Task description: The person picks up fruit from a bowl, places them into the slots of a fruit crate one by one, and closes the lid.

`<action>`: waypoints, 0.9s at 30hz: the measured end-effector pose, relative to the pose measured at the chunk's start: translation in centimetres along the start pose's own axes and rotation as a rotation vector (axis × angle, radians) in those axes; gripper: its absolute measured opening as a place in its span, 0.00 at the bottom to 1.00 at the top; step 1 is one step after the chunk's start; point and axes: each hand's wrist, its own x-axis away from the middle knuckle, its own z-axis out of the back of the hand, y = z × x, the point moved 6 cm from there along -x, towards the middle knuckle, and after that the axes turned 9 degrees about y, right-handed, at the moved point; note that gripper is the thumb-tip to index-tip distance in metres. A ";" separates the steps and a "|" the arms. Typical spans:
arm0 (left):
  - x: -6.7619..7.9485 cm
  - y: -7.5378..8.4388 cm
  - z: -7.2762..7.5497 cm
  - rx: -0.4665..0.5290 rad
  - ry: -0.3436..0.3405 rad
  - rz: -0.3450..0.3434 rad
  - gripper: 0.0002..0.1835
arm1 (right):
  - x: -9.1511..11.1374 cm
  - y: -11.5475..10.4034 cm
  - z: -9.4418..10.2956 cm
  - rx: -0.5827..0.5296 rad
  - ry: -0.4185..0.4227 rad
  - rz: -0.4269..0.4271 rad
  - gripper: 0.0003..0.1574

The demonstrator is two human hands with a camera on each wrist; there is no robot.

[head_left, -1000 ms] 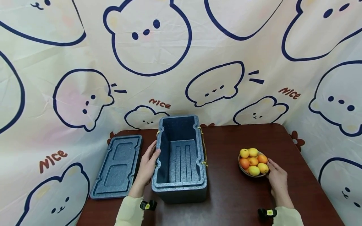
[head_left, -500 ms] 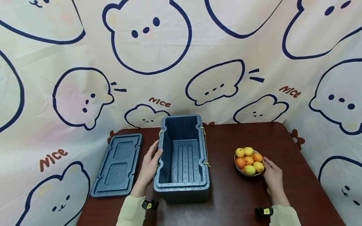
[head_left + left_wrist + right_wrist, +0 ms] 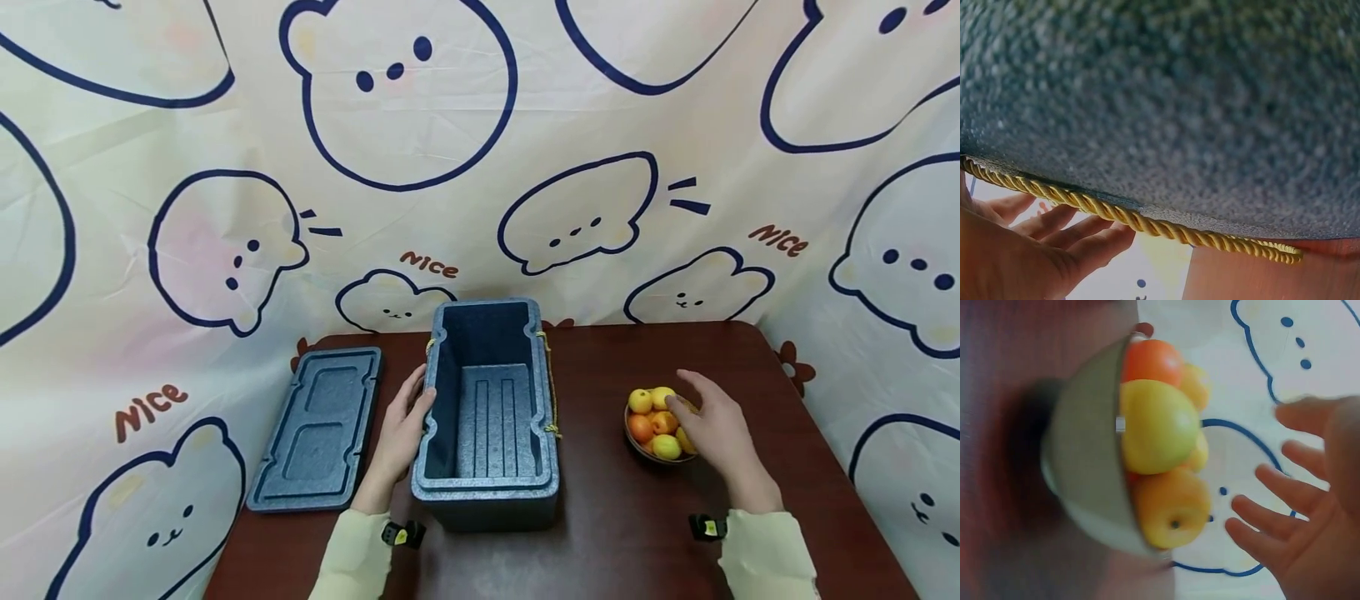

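A blue-grey foam box (image 3: 487,500) stands lidless on the table, its inside bare with a ribbed floor. My left hand (image 3: 397,433) lies along its left wall, thumb at the rim. In the left wrist view the fingers (image 3: 1094,240) stretch out beside a yellow twisted rope (image 3: 1172,231) on the box. To the right stands a bowl (image 3: 1085,444) heaped with yellow and orange fruit (image 3: 663,423). My right hand (image 3: 716,425) hovers at the bowl's right side with fingers spread, overlapping some fruit in the head view; the right wrist view shows nothing in it.
The matching lid (image 3: 318,429) lies on the table left of the box. A brown table (image 3: 600,533) carries everything, and a cloth with cartoon bears (image 3: 420,225) hangs behind its far edge.
The bowl slid a little left with my right hand at its rim, then the right hand let go, rose and spread over the fruit. My left hand stays at the box.
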 end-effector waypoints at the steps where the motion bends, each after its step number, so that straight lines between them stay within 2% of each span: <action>1: 0.0 -0.1 0.0 0.001 -0.001 0.000 0.30 | -0.2 -0.3 -0.1 0.014 -0.028 0.032 0.35; 4: -0.1 -0.2 -0.1 0.001 0.000 0.003 0.30 | -0.7 -0.6 -0.6 0.054 -0.087 0.088 0.35; 7: 0.0 -0.3 -0.2 -0.002 0.003 0.004 0.30 | -0.9 -0.4 -1.1 0.090 -0.118 0.109 0.35; 13: 0.1 0.1 -0.1 -0.002 0.006 -0.007 0.30 | -1.0 -0.1 -1.7 0.128 -0.162 0.103 0.33; 27: 0.1 0.1 -0.1 -0.008 0.014 -0.008 0.30 | -1.9 0.1 -2.8 0.197 -0.208 0.098 0.32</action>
